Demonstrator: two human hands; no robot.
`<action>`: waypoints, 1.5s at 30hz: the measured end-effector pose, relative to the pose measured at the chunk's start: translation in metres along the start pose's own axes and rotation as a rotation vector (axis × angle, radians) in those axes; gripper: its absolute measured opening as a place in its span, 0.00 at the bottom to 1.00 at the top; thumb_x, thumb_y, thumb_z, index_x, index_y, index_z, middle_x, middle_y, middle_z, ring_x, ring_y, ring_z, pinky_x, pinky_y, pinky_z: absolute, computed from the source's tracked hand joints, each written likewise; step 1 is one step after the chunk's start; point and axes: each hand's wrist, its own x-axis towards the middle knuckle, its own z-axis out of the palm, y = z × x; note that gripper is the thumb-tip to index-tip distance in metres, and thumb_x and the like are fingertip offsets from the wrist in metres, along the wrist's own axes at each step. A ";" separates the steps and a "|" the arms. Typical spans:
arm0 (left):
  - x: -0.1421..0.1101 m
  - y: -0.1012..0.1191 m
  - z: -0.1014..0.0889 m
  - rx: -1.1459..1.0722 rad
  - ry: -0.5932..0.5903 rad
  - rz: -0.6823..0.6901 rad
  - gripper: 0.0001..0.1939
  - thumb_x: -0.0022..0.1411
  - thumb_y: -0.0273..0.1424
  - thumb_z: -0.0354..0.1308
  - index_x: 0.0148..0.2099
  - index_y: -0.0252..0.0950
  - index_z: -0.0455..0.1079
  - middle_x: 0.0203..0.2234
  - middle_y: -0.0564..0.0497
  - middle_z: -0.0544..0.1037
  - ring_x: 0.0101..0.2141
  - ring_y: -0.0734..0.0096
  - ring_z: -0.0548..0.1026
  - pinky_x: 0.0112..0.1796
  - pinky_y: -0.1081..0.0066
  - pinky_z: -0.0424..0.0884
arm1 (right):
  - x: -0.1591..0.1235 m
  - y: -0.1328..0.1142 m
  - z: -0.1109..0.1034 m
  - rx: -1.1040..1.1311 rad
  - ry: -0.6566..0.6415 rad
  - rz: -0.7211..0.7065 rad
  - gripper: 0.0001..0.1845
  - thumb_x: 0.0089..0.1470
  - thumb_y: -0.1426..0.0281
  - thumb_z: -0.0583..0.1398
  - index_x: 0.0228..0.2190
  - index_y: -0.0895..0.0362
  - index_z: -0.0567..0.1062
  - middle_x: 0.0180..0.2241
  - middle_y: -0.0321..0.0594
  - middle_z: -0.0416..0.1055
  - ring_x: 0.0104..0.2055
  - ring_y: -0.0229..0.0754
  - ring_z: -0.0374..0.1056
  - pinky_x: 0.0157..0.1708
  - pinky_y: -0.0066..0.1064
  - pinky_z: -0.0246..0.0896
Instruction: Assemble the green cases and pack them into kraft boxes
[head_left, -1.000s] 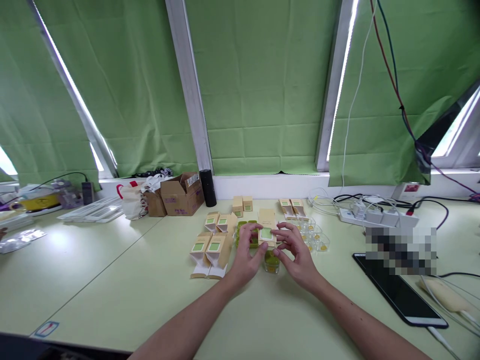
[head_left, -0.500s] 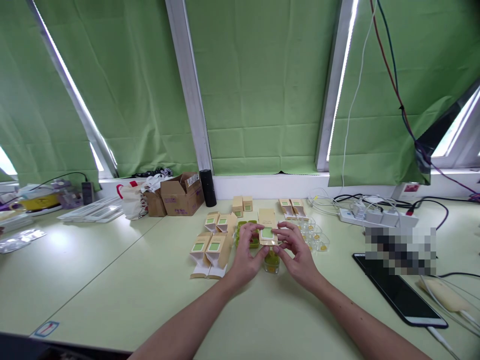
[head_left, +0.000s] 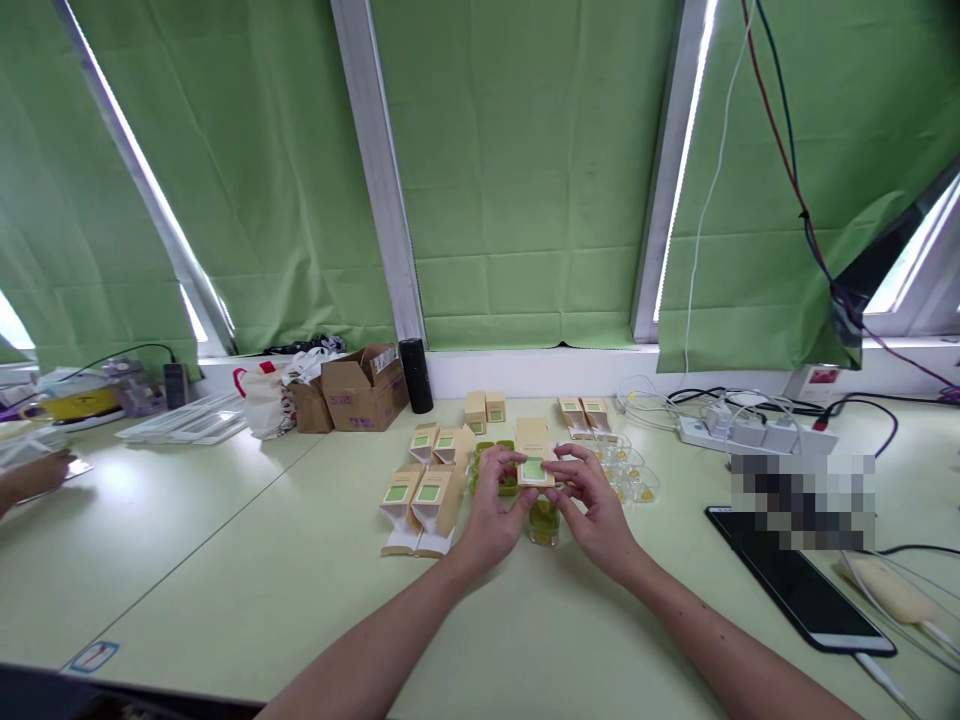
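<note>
Between my left hand point(head_left: 496, 512) and my right hand point(head_left: 594, 508) is a small tan carton point(head_left: 533, 440) with a green square on its front. The fingers and thumbs of both hands pinch its lower part from either side. Just below the carton, a clear container with green and yellow contents point(head_left: 544, 525) stands on the table. Left of my left hand lie several tan cartons point(head_left: 429, 494) with white flaps folded out. Behind the left hand, green containers point(head_left: 507, 484) are partly hidden. Clear cups with yellow bits point(head_left: 626, 470) stand beyond my right hand.
Two tan boxes point(head_left: 486, 408) and a pair of cartons point(head_left: 583, 416) stand farther back. A cardboard box point(head_left: 365, 390) and black cylinder point(head_left: 415, 376) are at back left. On the right lie a phone point(head_left: 799, 580) and a power strip point(head_left: 750, 435). Another person's hand point(head_left: 41, 474) is at far left.
Another person's hand has come in at the far left edge, over the plastic packets. My hands keep their grip on the carton, which has shifted only slightly.
</note>
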 end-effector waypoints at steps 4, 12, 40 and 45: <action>0.000 0.000 0.000 0.003 0.002 -0.010 0.16 0.69 0.37 0.61 0.56 0.42 0.66 0.51 0.44 0.66 0.49 0.60 0.71 0.50 0.59 0.70 | 0.000 0.002 0.000 0.005 -0.003 0.011 0.13 0.67 0.59 0.62 0.49 0.47 0.79 0.59 0.46 0.61 0.49 0.44 0.74 0.45 0.38 0.79; 0.001 0.001 0.001 0.038 0.022 -0.009 0.16 0.69 0.39 0.61 0.55 0.42 0.67 0.51 0.44 0.67 0.48 0.61 0.71 0.51 0.59 0.71 | 0.000 0.003 0.001 0.007 0.008 0.008 0.12 0.67 0.59 0.61 0.49 0.47 0.79 0.58 0.46 0.62 0.50 0.46 0.74 0.47 0.41 0.78; 0.003 0.002 -0.006 0.229 0.155 -0.033 0.22 0.69 0.48 0.59 0.57 0.41 0.66 0.50 0.43 0.73 0.51 0.54 0.73 0.53 0.55 0.71 | -0.007 -0.019 -0.003 -0.385 -0.205 -0.359 0.37 0.62 0.77 0.57 0.68 0.42 0.58 0.72 0.41 0.58 0.72 0.59 0.52 0.66 0.64 0.57; 0.005 0.004 -0.007 0.205 0.185 -0.151 0.24 0.66 0.49 0.62 0.55 0.39 0.66 0.46 0.44 0.75 0.47 0.56 0.74 0.49 0.58 0.70 | -0.006 -0.015 -0.003 -0.405 -0.237 -0.379 0.39 0.60 0.79 0.57 0.68 0.43 0.59 0.70 0.40 0.62 0.71 0.58 0.53 0.65 0.62 0.59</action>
